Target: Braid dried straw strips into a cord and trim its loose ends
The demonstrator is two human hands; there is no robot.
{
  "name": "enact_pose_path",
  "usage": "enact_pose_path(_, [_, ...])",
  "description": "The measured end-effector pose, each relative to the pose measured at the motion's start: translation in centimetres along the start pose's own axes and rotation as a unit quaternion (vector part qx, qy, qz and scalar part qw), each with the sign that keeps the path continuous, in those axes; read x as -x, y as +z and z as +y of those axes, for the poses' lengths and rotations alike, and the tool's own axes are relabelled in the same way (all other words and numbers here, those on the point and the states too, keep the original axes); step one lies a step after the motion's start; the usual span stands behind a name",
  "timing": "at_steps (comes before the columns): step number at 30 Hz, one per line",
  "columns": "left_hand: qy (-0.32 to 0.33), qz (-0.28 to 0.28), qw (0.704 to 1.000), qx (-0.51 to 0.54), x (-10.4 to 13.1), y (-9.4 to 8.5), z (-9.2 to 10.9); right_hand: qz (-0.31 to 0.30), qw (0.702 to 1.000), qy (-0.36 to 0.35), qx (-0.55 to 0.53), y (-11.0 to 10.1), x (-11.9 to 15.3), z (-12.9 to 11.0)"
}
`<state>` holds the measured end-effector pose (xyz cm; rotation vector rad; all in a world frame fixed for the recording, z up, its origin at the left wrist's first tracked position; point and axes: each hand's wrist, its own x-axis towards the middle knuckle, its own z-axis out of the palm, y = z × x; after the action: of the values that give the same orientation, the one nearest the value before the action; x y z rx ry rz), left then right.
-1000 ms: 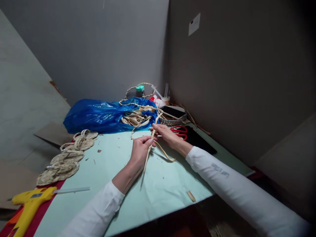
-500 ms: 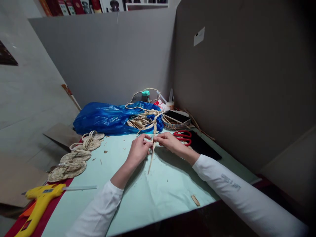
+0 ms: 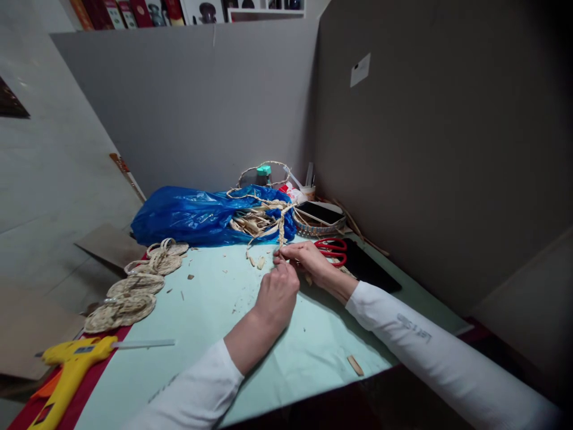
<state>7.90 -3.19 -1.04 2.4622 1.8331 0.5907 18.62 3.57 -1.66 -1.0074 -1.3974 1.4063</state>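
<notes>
A braid of pale dried plant strands (image 3: 282, 227) runs down from the blue bag's opening toward me. My right hand (image 3: 308, 258) is closed, its thumb and fingers pinching the braid's lower end. Just below and against it, my left hand (image 3: 278, 289) is curled shut on the loose strands, its back turned up. The strand ends inside the left fist are hidden. More dried strands (image 3: 253, 223) spill out of the blue plastic bag (image 3: 183, 215) behind the hands. Red-handled scissors (image 3: 331, 251) lie beside my right wrist.
Woven straw sandals (image 3: 134, 286) line the left edge of the table (image 3: 197, 322). Nearer stands a yellow glue gun (image 3: 74, 358) with a clear glue stick. A phone (image 3: 320, 212) rests on a round basket (image 3: 320, 229). Grey panels (image 3: 201, 107) close off the back and right.
My left hand has moved right and slightly down, turned over and closed below the right hand. The strand tail that hung below the hands is now out of sight. The right hand stays at the braid.
</notes>
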Motion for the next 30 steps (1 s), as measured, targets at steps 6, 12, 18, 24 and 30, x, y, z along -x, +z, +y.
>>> enact_pose_path(6, [0.052,0.091,0.992,0.066,-0.5,-0.6,-1.1,0.026,0.999,-0.008,-0.036,-0.4,-0.3,-0.2])
enact_pose_path(12, [-0.118,0.108,0.862,0.48,-2.6,-1.3,-3.6,-0.039,0.999,-0.03,-0.015,0.1,0.1,-0.5])
enact_pose_path(18, [-0.117,-0.009,0.844,0.524,-3.2,-0.3,-4.5,-0.104,0.991,-0.033,0.077,0.1,0.5,-1.0])
enact_pose_path(24, [-0.13,0.058,0.884,0.446,-2.8,-0.2,-4.7,-0.024,0.917,-0.151,0.37,-1.0,0.7,-1.7])
enact_pose_path(30, [-0.185,0.127,0.882,0.415,-2.9,0.1,-4.9,-0.02,0.794,-0.195,0.575,-0.6,1.6,-2.3])
